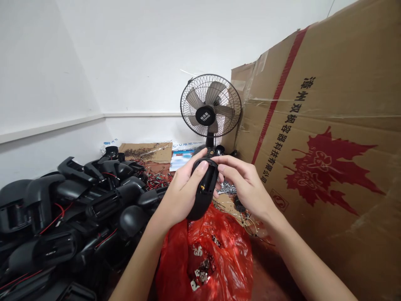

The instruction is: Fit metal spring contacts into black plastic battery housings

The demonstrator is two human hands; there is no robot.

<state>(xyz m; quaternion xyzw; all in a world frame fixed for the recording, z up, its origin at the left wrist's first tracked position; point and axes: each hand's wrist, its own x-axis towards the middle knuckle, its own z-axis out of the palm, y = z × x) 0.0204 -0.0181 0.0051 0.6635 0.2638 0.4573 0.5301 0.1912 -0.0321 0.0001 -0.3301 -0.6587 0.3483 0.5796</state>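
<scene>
My left hand (184,186) is wrapped round a black plastic housing (200,205), its thumb lying along the top face. The housing has a long open compartment facing up, with a small brass-coloured metal piece (203,187) inside. At the housing's upper right edge, my right hand (241,179) grips with bent fingers; whether a small part is also pinched there is hidden. Below both hands sits an open red plastic bag (232,251) with many small silvery metal pieces (200,274) in it.
Many similar black housings (109,202) with red wires are piled at the left. A fan (210,106) stands behind my hands, near red and black wire bits (156,173) and a cardboard sheet (150,151). A tall cardboard box (338,125) bounds the right side.
</scene>
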